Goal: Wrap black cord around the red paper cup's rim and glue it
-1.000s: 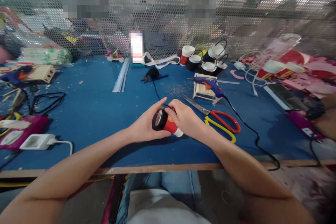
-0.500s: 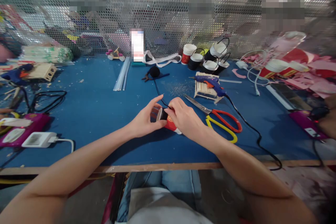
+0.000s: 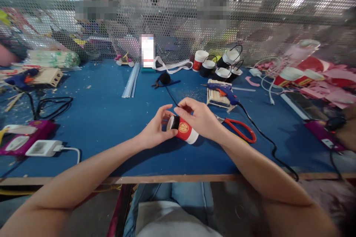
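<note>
The blue counter (image 3: 102, 118) fills the middle of the frame; its front edge crosses the lower part, with a strip of surface between it and the hands. A broad stretch of blue lies left of the hands, while things crowd closer on the right. Two bare forearms reach in from the lower corners, converging at centre. The left hand (image 3: 157, 127) curls around one red cup (image 3: 187, 133), thumb in front; the right hand (image 3: 197, 116) arches above it, thumb and forefinger pinched on a black cord (image 3: 172, 96). One pair of scissors (image 3: 240, 129) lies right of centre, partly hidden behind the right forearm. There are two glue guns, one at far left (image 3: 23, 78), one right of centre (image 3: 222, 90). Five cups (image 3: 207, 67) cluster at upper right of centre, four black and one red. The held cup tilts on its side at frame centre, black-banded toward its left end. Thinnest is the cord, running up to one dark ball (image 3: 164, 78).
</note>
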Available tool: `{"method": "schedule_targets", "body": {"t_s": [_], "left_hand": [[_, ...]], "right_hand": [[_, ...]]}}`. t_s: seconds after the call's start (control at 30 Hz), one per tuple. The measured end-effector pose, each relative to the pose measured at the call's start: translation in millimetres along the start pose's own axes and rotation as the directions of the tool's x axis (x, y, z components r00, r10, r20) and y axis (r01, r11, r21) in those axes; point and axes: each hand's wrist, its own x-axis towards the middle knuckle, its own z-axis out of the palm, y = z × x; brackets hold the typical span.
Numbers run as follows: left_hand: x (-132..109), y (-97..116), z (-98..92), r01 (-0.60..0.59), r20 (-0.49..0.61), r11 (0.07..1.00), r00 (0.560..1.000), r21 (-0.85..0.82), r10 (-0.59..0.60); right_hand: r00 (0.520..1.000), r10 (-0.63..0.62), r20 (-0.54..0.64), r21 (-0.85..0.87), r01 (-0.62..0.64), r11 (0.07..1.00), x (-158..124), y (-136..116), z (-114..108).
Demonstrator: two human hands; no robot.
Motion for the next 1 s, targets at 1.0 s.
{"method": "schedule_targets", "body": {"t_s": [1.0], "left_hand": [[-1.3,-0.9,1.9,-0.271,-0.1,0.942,0.95,0.2,0.295]], "right_hand": [[0.864,0.283,-0.418,-0.613,-0.497,0.614,24.0,101.4,-104.1]]}}
